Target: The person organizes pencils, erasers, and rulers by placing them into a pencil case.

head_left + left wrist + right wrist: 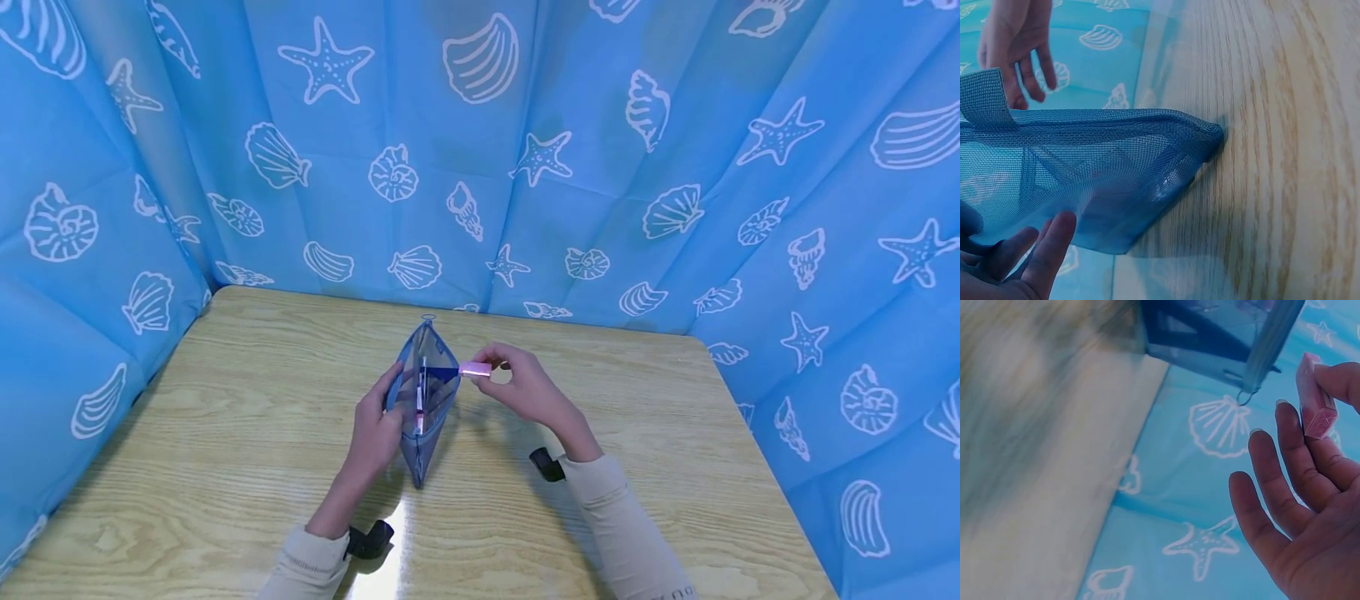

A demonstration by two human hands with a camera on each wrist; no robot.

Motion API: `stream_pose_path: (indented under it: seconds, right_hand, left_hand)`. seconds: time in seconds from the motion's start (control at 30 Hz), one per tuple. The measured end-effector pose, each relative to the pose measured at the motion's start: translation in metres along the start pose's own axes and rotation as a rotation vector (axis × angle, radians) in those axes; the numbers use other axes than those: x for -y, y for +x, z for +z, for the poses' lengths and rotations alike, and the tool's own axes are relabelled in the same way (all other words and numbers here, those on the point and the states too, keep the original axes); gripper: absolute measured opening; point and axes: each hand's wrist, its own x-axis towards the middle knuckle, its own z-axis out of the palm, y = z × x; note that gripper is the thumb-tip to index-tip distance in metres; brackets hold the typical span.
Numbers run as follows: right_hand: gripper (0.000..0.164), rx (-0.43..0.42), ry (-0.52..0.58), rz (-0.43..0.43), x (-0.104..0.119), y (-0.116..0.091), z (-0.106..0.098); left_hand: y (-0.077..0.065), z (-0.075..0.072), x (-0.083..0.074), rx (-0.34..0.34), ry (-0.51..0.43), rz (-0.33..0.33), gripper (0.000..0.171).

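Observation:
A blue mesh zip pouch (422,457) stands on the table with its mouth spread wide. My left hand (377,425) grips its left side, thumb at the rim. In the left wrist view, fingers (1054,250) of that hand lie along the mesh (1141,181). Between thumb and fingers, my right hand (528,390) pinches a small pink rectangular block (476,369) by the pouch's right rim; its wrapped end shows in the right wrist view (1321,422). Inside the pouch are a dark blue triangular piece (442,374) and slim items (420,400), partly hidden.
The pouch and both hands are over a wood-grain table (247,400). Blue curtains (450,142) printed with white shells and starfish hang behind it and along both sides. A small ring (428,317) sticks out at the pouch's far end. Each wrist carries a black camera (547,465).

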Motion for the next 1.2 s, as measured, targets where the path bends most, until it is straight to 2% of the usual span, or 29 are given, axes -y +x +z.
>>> stream_pose_path:
  seconds: [0.23, 0.67, 1.07, 1.2]
  right_hand:
    - [0.018, 0.041, -0.065, -0.075, 0.015, 0.01, -0.001]
    - [0.019, 0.11, -0.145, -0.137, 0.034, 0.021, 0.004]
    - [0.016, 0.15, -0.216, -0.149, 0.044, 0.025, 0.011]
    - [0.017, 0.149, -0.206, -0.145, 0.043, 0.026, 0.011]
  left_hand:
    - [0.0, 0.001, 0.001, -0.004, 0.002, 0.007, 0.073]
    - [0.001, -0.001, 0.002, 0.002, -0.002, 0.01, 0.073]
    - [0.001, -0.001, 0.004, 0.006, 0.013, 0.014, 0.074]
    - [0.001, -0.001, 0.004, 0.003, 0.015, 0.017, 0.075]
